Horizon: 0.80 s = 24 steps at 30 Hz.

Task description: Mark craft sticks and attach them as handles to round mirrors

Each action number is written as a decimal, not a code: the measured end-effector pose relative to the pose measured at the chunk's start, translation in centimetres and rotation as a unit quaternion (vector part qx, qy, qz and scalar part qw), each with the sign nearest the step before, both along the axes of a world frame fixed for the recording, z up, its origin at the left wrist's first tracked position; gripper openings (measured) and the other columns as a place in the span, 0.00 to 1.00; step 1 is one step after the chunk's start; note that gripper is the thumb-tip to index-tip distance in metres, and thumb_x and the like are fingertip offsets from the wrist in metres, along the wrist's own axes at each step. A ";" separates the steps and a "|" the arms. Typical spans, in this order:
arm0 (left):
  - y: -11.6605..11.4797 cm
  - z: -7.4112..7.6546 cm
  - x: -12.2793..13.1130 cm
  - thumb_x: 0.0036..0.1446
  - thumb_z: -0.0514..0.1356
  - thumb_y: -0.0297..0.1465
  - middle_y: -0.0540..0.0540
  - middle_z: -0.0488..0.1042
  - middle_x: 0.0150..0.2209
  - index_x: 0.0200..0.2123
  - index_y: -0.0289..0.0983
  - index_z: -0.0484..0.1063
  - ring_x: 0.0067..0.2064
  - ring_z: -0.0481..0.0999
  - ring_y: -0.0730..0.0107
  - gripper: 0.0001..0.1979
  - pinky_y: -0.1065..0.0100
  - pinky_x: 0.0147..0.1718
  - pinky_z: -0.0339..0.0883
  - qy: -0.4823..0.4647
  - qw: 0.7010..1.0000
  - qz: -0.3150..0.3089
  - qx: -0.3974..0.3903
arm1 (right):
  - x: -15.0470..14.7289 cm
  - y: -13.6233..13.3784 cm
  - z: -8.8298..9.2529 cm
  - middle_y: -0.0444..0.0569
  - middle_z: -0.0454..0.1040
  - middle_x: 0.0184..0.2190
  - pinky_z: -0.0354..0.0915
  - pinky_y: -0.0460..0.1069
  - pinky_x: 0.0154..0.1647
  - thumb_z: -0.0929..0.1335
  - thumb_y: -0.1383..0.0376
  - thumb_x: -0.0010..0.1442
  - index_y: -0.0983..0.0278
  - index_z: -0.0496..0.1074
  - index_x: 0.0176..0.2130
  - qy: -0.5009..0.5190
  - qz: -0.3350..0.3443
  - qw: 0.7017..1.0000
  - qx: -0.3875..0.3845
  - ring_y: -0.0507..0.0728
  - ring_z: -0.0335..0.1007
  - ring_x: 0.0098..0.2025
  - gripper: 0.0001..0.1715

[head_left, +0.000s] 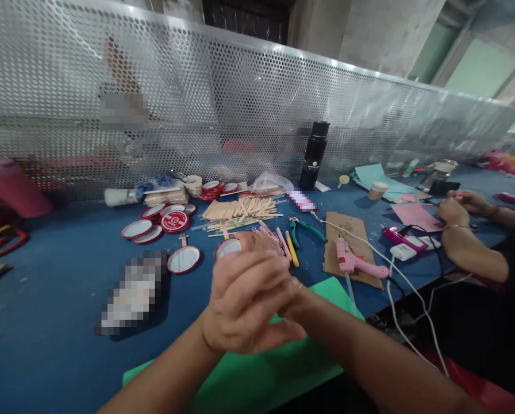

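I see both hands joined at the middle of the view, above the near edge of the blue table. The left hand lies in front, its fingers curled over the right hand, so the 2 are pressed together. A small round red-rimmed lid shows at the top of the clasp, just above the left knuckles and touching the right hand's fingers. I cannot tell which fingers actually pinch it, since the left hand hides the contact.

A green paper sheet lies on the table under the wrists. Beyond the hands, a second lid with a wooden stick on it lies flat, and more red-rimmed lids are scattered behind it. A heap of craft sticks sits further back, near a black flask standing upright against the perforated metal screen. To the right of the hands lie green-handled pliers and a pink glue gun resting on a piece of cardboard, its white cable trailing off the table edge.

At the far right, a co-worker's hands are on the table by pink paper, well apart from the clasped pair.
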<state>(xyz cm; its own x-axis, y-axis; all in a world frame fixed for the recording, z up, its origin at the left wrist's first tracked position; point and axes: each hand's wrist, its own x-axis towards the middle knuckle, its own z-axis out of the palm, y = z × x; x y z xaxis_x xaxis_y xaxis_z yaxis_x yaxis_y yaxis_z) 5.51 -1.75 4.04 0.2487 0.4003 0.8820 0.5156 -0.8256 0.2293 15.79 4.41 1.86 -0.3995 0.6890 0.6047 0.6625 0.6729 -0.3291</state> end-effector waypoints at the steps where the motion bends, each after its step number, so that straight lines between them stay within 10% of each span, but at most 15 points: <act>1: -0.2 -0.1 0.2 0.46 0.71 0.54 0.47 0.80 0.47 0.48 0.50 0.79 0.50 0.76 0.51 0.27 0.53 0.53 0.68 0.064 0.992 -0.005 0.105 | -1.3 0.5 0.2 0.54 0.78 0.39 0.72 0.65 0.48 0.71 0.59 0.64 0.56 0.66 0.51 -0.006 0.006 1.000 -0.007 0.67 0.74 0.43 0.17; 9: -0.9 0.7 0.9 0.57 0.67 0.49 0.47 0.80 0.50 0.50 0.47 0.76 0.55 0.75 0.54 0.21 0.55 0.57 0.67 0.085 0.985 -0.006 0.150 | -8.9 0.3 1.4 0.53 0.79 0.38 0.72 0.59 0.46 0.77 0.44 0.53 0.62 0.69 0.45 -0.090 0.018 0.995 -0.031 0.65 0.73 0.44 0.33; 24: -0.7 1.3 1.1 0.63 0.62 0.44 0.43 0.79 0.52 0.50 0.41 0.75 0.58 0.73 0.54 0.17 0.54 0.58 0.68 0.071 0.987 0.030 0.138 | -10.5 0.7 0.8 0.53 0.81 0.40 0.72 0.57 0.46 0.74 0.40 0.56 0.65 0.71 0.46 -0.140 0.023 0.989 -0.030 0.64 0.76 0.45 0.35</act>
